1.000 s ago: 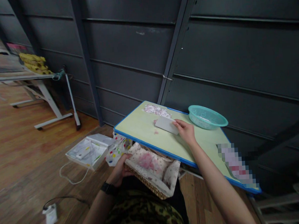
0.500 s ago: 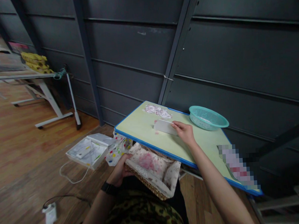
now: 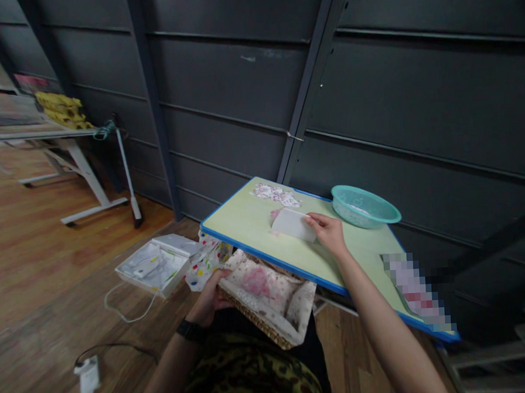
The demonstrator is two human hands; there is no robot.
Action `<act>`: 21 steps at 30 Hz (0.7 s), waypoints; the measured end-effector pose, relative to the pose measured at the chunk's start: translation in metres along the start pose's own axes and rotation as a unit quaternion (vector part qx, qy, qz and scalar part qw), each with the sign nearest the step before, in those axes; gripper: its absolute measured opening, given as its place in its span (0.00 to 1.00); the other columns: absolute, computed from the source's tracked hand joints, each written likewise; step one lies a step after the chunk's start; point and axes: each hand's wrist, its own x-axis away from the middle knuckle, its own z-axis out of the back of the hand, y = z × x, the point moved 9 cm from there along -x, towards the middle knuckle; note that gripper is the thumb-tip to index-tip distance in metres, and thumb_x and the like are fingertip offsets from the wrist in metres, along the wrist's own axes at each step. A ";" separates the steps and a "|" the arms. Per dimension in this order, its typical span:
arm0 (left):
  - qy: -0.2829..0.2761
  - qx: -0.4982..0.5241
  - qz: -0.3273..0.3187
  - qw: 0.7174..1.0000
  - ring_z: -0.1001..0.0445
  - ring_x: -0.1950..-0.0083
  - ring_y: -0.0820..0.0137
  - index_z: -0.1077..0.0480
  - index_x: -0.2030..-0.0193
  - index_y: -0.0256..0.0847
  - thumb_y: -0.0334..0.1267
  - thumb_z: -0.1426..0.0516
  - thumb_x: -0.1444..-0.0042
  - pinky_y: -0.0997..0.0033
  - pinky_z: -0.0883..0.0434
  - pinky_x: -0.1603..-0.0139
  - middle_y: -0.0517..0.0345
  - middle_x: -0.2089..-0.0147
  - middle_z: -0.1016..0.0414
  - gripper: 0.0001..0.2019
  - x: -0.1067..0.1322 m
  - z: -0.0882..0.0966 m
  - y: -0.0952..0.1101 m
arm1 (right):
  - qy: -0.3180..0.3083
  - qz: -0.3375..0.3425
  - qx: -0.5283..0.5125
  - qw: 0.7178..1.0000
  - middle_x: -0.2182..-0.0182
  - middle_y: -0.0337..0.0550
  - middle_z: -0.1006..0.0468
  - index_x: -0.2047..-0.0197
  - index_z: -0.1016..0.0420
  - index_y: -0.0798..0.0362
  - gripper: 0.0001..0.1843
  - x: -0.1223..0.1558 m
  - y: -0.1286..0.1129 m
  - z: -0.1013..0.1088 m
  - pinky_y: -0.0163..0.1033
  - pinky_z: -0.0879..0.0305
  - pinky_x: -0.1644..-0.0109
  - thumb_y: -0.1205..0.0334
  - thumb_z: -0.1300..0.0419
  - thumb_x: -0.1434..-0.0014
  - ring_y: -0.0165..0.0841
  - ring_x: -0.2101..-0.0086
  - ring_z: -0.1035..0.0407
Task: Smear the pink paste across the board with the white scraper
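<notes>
My right hand is closed on one end of a white card, held edge-down on the pale green table top with its blue rim. Small pink bits lie beside the card, and a pile of pink and white bits sits at the far edge. My left hand grips the left rim of a wicker basket lined with patterned cloth, held on my lap just under the table's near edge. Pink bits lie inside the basket.
A teal plastic bowl stands at the table's back right. A white open box with a cable lies on the wooden floor to the left, and a plug nearer me. A white-legged table stands far left. Dark wall panels close behind.
My right hand has tipped the card and slid it slightly toward the near edge of the table. My left hand and the basket have stayed where they were.
</notes>
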 end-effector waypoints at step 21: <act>-0.003 -0.001 0.005 1.000 0.22 0.73 0.63 0.27 0.59 0.41 0.46 0.35 0.47 0.64 0.20 0.69 0.57 0.72 0.21 0.14 0.002 -0.001 0.000 | -0.252 -0.129 -0.097 0.954 0.77 0.43 0.21 0.66 0.13 0.57 0.36 0.026 -0.003 -0.049 0.35 0.42 0.76 0.29 0.25 0.61 0.30 0.78 0.36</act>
